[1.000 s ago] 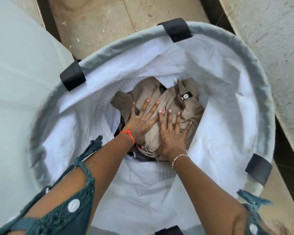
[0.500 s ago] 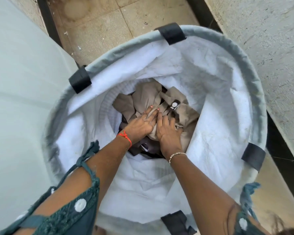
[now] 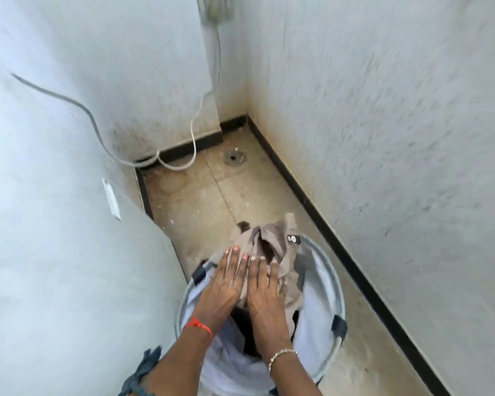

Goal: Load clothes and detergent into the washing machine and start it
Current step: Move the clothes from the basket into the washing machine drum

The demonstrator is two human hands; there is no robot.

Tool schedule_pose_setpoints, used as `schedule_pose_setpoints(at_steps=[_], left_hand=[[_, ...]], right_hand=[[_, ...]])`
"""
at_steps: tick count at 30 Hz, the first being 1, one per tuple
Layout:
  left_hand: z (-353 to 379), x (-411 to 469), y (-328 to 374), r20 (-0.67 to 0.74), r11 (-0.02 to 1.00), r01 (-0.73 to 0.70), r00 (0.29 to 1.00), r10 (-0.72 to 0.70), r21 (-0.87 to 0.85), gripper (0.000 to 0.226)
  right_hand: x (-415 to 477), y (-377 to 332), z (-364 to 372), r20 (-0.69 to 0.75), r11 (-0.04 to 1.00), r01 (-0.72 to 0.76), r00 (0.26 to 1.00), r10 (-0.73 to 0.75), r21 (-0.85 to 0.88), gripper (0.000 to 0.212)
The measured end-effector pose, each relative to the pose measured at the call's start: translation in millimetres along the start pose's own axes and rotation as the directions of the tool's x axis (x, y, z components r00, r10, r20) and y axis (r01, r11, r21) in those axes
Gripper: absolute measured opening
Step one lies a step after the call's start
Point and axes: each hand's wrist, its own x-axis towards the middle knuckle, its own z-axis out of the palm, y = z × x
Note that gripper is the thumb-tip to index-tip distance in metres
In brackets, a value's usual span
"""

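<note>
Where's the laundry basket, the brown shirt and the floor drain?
laundry basket (image 3: 317, 295): head view, white inner wall, right side.
brown shirt (image 3: 250, 237): head view, bunched cloth left of its label.
floor drain (image 3: 235, 158): head view, round metal middle.

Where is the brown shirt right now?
In the head view, low in the middle, the brown shirt is bunched over the far rim of the white laundry basket, under the fingers of the left hand and right hand.
</note>
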Motion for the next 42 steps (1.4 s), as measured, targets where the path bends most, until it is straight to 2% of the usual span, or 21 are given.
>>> schedule_pose_setpoints(at_steps=[2,6,9,12,15,17,22,25,28,30,32,34,35,36,37,39,41,42], left_hand=[[-49,12,-19,-0.06,0.999,0.025,0.998,-0.026,-0.02,0.067],[-137,37,-51,-0.125,0.996,0.027,0.992,-0.017,0.081,0.055],[-198,57,-81,-0.195,0.996,0.028,0.981,-0.01,0.087,0.066],[-273,70,-116,-0.319,0.994,0.014,0.947,0.021,0.106,0.066],[-359,64,-152,-0.371,0.99,-0.043,0.924,0.091,0.136,0.056],[-415,45,-177,-0.406,0.986,-0.022,0.91,0.087,0.163,0.051],[-497,-42,-239,-0.5,0.956,0.172,0.865,-0.032,0.236,0.05],[-512,-101,-272,-0.503,0.93,0.294,0.851,-0.15,0.22,0.053],[-497,-163,-296,-0.441,0.884,0.416,0.848,-0.293,0.214,0.056],[-483,-199,-305,-0.404,0.84,0.466,0.85,-0.338,0.278,0.06],[-470,-231,-311,-0.326,0.793,0.503,0.856,-0.401,0.344,0.058],[-434,-258,-319,-0.218,0.76,0.503,0.864,-0.453,0.412,0.05],[-413,-269,-324,-0.13,0.755,0.497,0.861,-0.492,0.429,0.048],[-396,-277,-329,-0.028,0.745,0.509,0.833,-0.553,0.43,0.051],[-385,-282,-335,0.063,0.733,0.557,0.778,-0.625,0.39,0.052],[-366,-285,-345,0.243,0.671,0.686,0.626,-0.741,0.281,0.052],[-363,-288,-349,0.393,0.661,0.715,0.553,-0.735,0.229,0.052],[-362,-291,-353,0.395,0.641,0.741,0.537,-0.745,0.202,0.052]], right_hand=[[6,-14,-44,-0.044,1.0,0.006,0.999,-0.006,0.009,0.083],[23,-35,-136,-0.162,1.0,-0.014,0.987,0.017,0.02,0.082],[33,-54,-206,-0.315,1.0,-0.025,0.949,0.025,0.003,0.081],[27,-83,-278,-0.397,0.998,0.018,0.918,0.006,0.058,0.085],[14,-115,-347,-0.454,0.991,0.113,0.888,-0.071,0.067,0.085],[4,-144,-384,-0.498,0.976,0.212,0.852,-0.163,0.042,0.082],[-32,-241,-434,-0.519,0.859,0.504,0.76,-0.392,0.089,0.082],[-47,-301,-436,-0.489,0.765,0.632,0.71,-0.507,0.125,0.101],[-61,-354,-416,-0.378,0.68,0.718,0.676,-0.632,0.148,0.095],[-72,-380,-402,-0.266,0.623,0.75,0.662,-0.701,0.223,0.086],[-81,-403,-386,-0.116,0.586,0.772,0.624,-0.773,0.247,0.071],[-84,-422,-369,0.048,0.564,0.791,0.57,-0.82,0.239,0.077],[-82,-431,-359,0.092,0.555,0.801,0.549,-0.83,0.225,0.072],[-78,-441,-345,0.139,0.549,0.81,0.531,-0.836,0.204,0.066],[-72,-450,-329,0.192,0.545,0.816,0.513,-0.836,0.193,0.068],[-62,-468,-303,0.246,0.517,0.841,0.473,-0.846,0.161,0.092],[-52,-482,-283,0.313,0.521,0.844,0.464,-0.829,0.127,0.093],[-48,-487,-274,0.348,0.534,0.838,0.471,-0.811,0.112,0.092]])
